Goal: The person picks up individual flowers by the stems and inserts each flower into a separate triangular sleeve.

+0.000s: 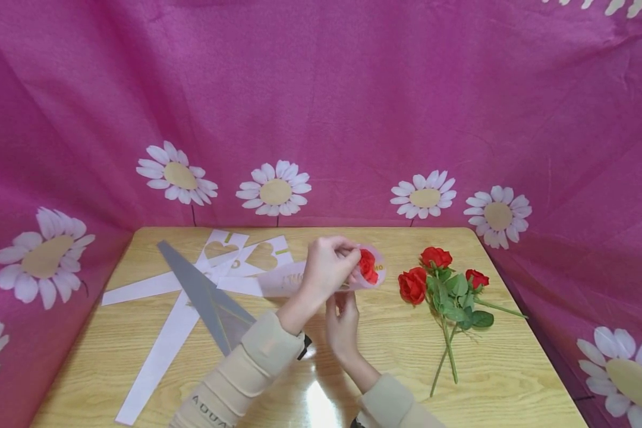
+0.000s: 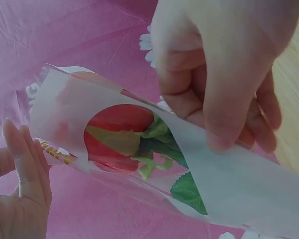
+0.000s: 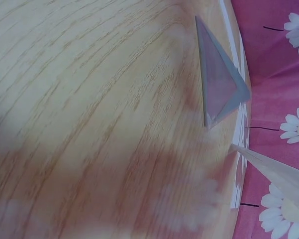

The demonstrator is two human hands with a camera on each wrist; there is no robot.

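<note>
My left hand [image 1: 326, 267] pinches the upper side of a translucent white flower sleeve [image 1: 280, 280] between thumb and fingers. In the left wrist view the large left hand [image 2: 229, 74] has its thumb on the sleeve [image 2: 239, 174]. A red rose [image 1: 368, 266] sits inside, its bloom near the wide opening. Green leaves [image 2: 189, 191] show through the clear window. Below the sleeve my right hand [image 1: 343, 324] is raised, fingertips at its underside; in the left wrist view these fingers [image 2: 27, 169] stand fairly straight beside the gold-lettered rim. The right wrist view shows neither hand.
Several flat white sleeves [image 1: 155, 351] with gold hearts lie crossed on the left of the wooden table [image 1: 492, 380]. Over them is a grey sleeve [image 1: 192, 285]. Three loose red roses [image 1: 412, 285] with green stems lie at the right. A pink daisy cloth [image 1: 342, 119] surrounds the table.
</note>
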